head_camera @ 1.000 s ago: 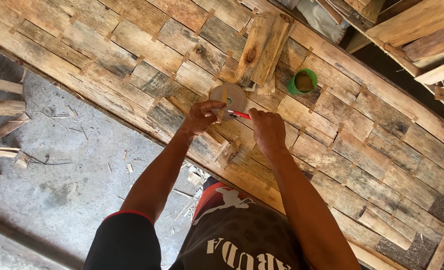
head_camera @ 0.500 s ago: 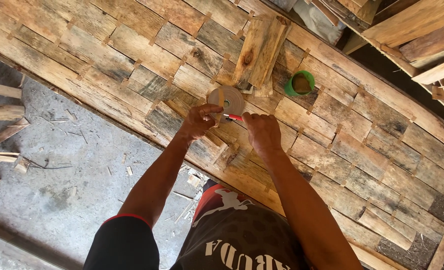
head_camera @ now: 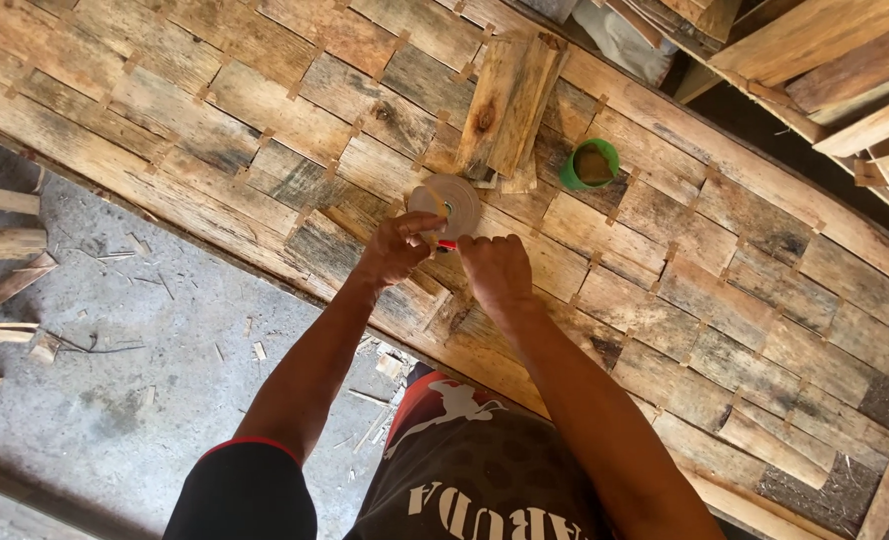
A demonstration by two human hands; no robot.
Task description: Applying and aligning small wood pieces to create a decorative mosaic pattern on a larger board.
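At centre frame, the left hand (head_camera: 397, 250) is pinching the rim of a pale roll of tape (head_camera: 446, 203) while the right hand (head_camera: 497, 270) is closing its fingers on a small red tool (head_camera: 447, 244) just beneath the roll. Both are working over a long counter (head_camera: 725, 300) of patchwork wooden slats. Holding the roll steady looks key here. A green cup (head_camera: 591, 164) and a bundle of wood strips (head_camera: 505, 105) are sitting above, toward the upper right.
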